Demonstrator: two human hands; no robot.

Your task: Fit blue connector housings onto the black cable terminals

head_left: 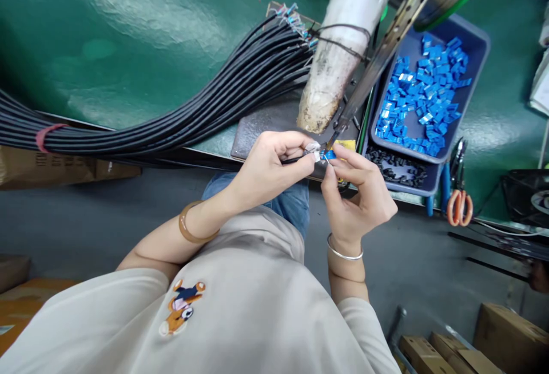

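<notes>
— Hands meet right at the bench edge, over the lap. What has the left hand [268,165] got?

— Its thumb and forefinger are pinched shut on the end of one black cable [295,159]. The cable's long axis runs roughly left to right, tip pointing toward the other hand.

— And the right hand [358,194]?

— Fingers curled in, thumb and forefinger tips closed on a small blue connector [329,155], held just off the cable tip. The two pieces are touching or nearly so; the join itself is too small to tell.

— So which way does the connector lie from the left fingers?

— Directly to their right, in line with the cable end. Both hands are equally close to that spot.

— What sits around them?

— A thick cable bundle [180,111] sweeps in from the left across the green bench [128,31]. Above the hands hangs a plastic-wrapped machine part [343,48]. To the right, a blue tray [476,48] holds a heap of blue housings [422,94], and orange-handled scissors [458,205] lie beyond it.
</notes>
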